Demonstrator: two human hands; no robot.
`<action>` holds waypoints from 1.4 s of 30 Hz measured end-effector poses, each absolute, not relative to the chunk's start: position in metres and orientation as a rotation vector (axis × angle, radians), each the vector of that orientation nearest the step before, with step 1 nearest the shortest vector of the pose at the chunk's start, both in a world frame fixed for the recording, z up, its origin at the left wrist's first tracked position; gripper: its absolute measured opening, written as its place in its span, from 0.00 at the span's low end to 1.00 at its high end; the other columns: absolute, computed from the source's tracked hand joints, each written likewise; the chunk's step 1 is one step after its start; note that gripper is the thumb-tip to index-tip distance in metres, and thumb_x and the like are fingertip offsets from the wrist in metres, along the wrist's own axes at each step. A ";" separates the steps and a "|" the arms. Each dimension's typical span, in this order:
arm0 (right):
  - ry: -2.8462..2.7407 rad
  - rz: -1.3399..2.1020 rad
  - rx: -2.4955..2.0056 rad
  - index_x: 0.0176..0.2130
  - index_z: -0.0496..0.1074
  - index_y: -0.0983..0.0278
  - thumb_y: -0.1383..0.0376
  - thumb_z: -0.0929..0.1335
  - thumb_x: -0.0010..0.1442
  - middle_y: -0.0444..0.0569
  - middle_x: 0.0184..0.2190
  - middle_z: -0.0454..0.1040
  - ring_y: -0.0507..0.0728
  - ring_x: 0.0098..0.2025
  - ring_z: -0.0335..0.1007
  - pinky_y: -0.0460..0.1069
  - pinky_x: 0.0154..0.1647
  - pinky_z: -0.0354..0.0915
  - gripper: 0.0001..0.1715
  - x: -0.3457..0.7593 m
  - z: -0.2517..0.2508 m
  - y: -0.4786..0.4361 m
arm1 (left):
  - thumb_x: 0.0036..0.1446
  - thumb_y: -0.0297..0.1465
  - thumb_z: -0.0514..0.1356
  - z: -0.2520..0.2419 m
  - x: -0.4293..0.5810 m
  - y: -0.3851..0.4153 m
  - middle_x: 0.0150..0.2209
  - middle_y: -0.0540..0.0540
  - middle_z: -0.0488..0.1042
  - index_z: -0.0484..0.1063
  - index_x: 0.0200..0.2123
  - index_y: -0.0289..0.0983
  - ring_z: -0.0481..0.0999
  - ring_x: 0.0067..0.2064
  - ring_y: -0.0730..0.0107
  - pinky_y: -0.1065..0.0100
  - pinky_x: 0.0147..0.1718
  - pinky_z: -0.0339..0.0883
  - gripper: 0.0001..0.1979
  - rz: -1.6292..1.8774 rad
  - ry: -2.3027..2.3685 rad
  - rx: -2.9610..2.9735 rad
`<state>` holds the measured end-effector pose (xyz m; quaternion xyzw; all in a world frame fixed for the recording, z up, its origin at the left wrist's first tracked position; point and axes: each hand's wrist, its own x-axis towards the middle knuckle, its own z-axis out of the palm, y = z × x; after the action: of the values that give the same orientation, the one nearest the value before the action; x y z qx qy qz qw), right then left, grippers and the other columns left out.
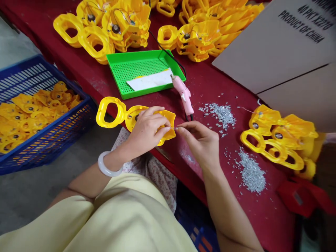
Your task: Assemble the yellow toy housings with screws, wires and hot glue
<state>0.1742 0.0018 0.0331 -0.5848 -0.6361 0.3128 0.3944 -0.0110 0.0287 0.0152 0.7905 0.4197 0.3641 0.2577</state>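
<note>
A yellow plastic half-shell with a loop handle [111, 112] lies at the table's front edge, open side up. My left hand [151, 127] is closed over its wide end, thumb and forefinger pressed together near the rim and covering much of the inside. At that same rim my right hand [202, 141] pinches a tiny thin piece, clear or silvery [174, 128], whose tip reaches my left fingertips; its exact kind is too small to tell. Just beyond my hands, a pink glue gun [183, 94] leans its nozzle on the green tray's edge.
The green perforated tray [122, 78] holds a white strip. Small clear pieces [223, 114] and silvery bits [252, 173] lie in piles at right. Stacked yellow shells [126, 28] line the back; more [283, 136] sit right, near a carton [275, 45]. A blue crate [86, 115] stands left.
</note>
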 end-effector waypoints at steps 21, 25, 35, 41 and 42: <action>-1.121 1.170 -1.485 0.30 0.76 0.64 0.56 0.74 0.50 0.42 0.24 0.72 0.47 0.24 0.60 0.45 0.27 0.59 0.14 0.168 0.004 0.011 | 0.61 0.25 0.56 0.014 -0.002 0.029 0.40 0.45 0.76 0.71 0.32 0.36 0.68 0.58 0.57 0.52 0.57 0.61 0.06 0.973 1.283 2.263; -1.126 1.146 -1.491 0.30 0.76 0.64 0.56 0.74 0.50 0.42 0.23 0.71 0.48 0.25 0.60 0.45 0.28 0.59 0.14 0.167 0.005 0.010 | 0.60 0.24 0.56 0.013 -0.001 0.029 0.40 0.44 0.76 0.71 0.32 0.35 0.68 0.58 0.57 0.52 0.56 0.61 0.05 0.981 1.303 2.271; -1.155 1.138 -1.500 0.31 0.75 0.63 0.55 0.74 0.52 0.41 0.24 0.71 0.47 0.25 0.60 0.45 0.27 0.60 0.14 0.168 0.000 0.010 | 0.60 0.24 0.56 0.011 -0.001 0.029 0.39 0.44 0.76 0.71 0.31 0.35 0.68 0.58 0.56 0.51 0.57 0.61 0.06 0.985 1.299 2.282; -1.142 1.133 -1.491 0.31 0.75 0.63 0.54 0.74 0.51 0.41 0.24 0.71 0.47 0.24 0.61 0.45 0.27 0.59 0.15 0.169 -0.003 0.010 | 0.60 0.24 0.56 0.011 0.000 0.029 0.40 0.43 0.76 0.72 0.31 0.35 0.69 0.57 0.55 0.52 0.57 0.62 0.06 1.002 1.316 2.274; -1.141 1.130 -1.491 0.31 0.75 0.63 0.54 0.74 0.51 0.41 0.24 0.71 0.47 0.24 0.61 0.45 0.27 0.59 0.15 0.169 -0.003 0.010 | 0.60 0.24 0.56 0.011 0.000 0.029 0.40 0.43 0.77 0.72 0.31 0.34 0.69 0.57 0.55 0.51 0.56 0.62 0.07 1.003 1.313 2.275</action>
<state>0.1692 0.0101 -0.0029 -0.6050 -0.4631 0.4585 0.4575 0.0004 0.0291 0.0111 0.7982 0.4605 0.3519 0.1641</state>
